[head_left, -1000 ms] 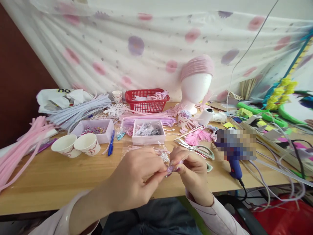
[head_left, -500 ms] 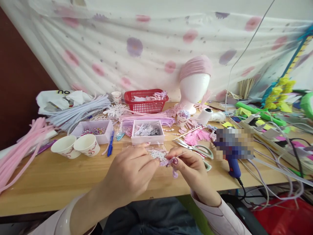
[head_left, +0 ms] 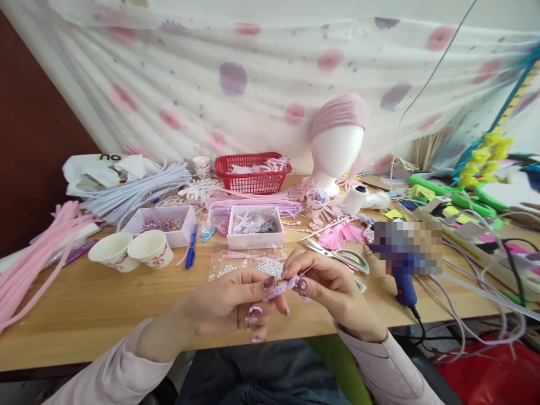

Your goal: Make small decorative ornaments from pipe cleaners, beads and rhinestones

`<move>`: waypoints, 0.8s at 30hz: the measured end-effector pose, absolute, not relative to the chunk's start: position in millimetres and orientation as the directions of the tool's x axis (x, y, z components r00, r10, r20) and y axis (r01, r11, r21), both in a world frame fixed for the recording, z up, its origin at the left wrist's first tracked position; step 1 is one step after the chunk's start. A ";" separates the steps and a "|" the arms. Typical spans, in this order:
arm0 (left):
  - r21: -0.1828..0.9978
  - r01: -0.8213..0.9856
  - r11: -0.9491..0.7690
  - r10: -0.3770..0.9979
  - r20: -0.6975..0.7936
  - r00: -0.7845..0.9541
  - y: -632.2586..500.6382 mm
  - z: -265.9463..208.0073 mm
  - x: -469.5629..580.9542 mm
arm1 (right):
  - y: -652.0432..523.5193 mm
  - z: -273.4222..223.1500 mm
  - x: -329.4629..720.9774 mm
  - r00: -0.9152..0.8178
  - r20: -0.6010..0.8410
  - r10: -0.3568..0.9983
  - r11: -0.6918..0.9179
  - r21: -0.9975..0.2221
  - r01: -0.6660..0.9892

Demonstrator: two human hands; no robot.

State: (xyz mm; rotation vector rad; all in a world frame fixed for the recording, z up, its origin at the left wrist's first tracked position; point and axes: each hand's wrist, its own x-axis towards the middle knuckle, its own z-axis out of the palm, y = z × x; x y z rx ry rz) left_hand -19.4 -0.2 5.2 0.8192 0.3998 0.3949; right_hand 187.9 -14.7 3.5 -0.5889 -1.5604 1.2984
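Between my hands is a small lilac fuzzy strip (head_left: 280,288), bent and looking like pipe cleaner. My left hand (head_left: 230,295) pinches its left end between thumb and fingers, the other fingers curled below. My right hand (head_left: 333,287) pinches the right end. A thin pale wire or stem (head_left: 307,269) sticks up from the right fingertips; its far end is too fine to make out. Just behind the hands lies a clear bag with white pearl beads (head_left: 270,268). Scissors with pale green handles (head_left: 356,260) rest beyond my right hand, partly hidden by it.
Paper cups (head_left: 149,250), a blue pen (head_left: 191,247) and white boxes of beads (head_left: 255,239) stand behind and left. A red basket (head_left: 253,183) and foam head (head_left: 335,152) are at the back. A glue gun (head_left: 404,289) and cables lie right.
My left hand has turned over and drawn down from above the bead bag, and now pinches the lilac strip. My right hand stays nearly in place, still holding it.
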 end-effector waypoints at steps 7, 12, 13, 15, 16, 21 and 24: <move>0.900 -0.100 0.425 0.543 -0.165 0.824 1.8 2.5 -24.0 | -9.7 -4.9 181.6 -0.400 0.287 0.870 0.209 -0.951 -0.229; 0.986 -0.063 0.152 0.678 -0.058 0.733 1.1 2.6 -24.2 | -7.9 -4.4 171.0 -0.289 0.344 0.893 0.292 -0.933 -0.208; 0.991 -0.061 0.122 0.702 -0.043 0.711 0.2 3.2 -23.7 | -8.6 -4.6 169.5 -0.261 0.376 0.889 0.342 -0.925 -0.167; 0.996 -0.064 0.067 0.750 -0.008 0.661 -2.1 4.8 -22.0 | -11.1 -5.0 167.4 -0.214 0.461 0.861 0.463 -0.885 -0.045; 0.997 -0.066 0.036 0.775 0.014 0.631 -3.4 5.7 -21.0 | -12.9 -5.2 166.5 -0.203 0.502 0.841 0.516 -0.856 0.024; 0.996 -0.062 -0.065 0.861 0.087 0.501 -7.3 5.8 -17.3 | -22.0 -4.8 163.4 -0.189 0.648 0.738 0.673 -0.685 0.278; 0.996 -0.079 -0.043 0.889 0.074 0.451 -6.9 4.0 -18.4 | -24.0 -4.8 164.5 -0.216 0.671 0.709 0.703 -0.646 0.298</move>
